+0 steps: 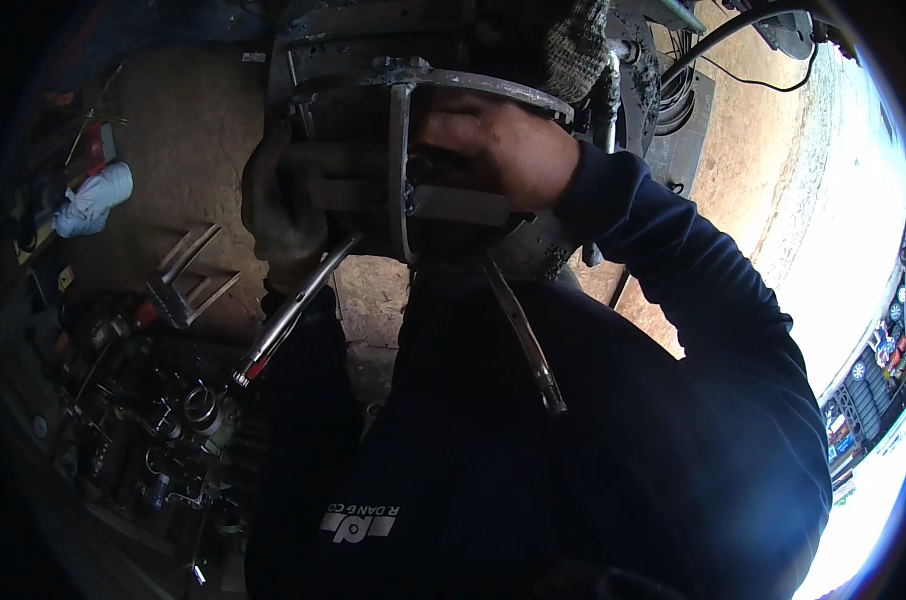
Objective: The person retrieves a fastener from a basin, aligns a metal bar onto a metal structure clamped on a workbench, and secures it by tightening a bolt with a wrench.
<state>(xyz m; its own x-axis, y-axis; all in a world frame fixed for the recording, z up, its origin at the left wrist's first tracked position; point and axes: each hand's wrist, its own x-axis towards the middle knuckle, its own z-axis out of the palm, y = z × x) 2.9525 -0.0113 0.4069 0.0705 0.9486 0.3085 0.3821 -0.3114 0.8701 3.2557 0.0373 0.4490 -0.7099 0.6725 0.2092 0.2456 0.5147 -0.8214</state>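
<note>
Right hand (513,145) half-curled, seemingly touching metal frame (399,165)

A dark-grey metal frame of curved and straight bars (401,170) lies in front of the person's body. Its long, narrow grey curved bar (493,84) bows across the far side, with a raised lump near the middle. From there a slightly bowed, flat grey crossbar (398,140) runs toward the body. Dull grey flat metal strips (460,203) show on both sides of this crossbar; whether they form one piece is unclear. The surfaces look worn and scuffed. The frame's inside is in deep shadow, so its inner parts cannot be told.
</note>
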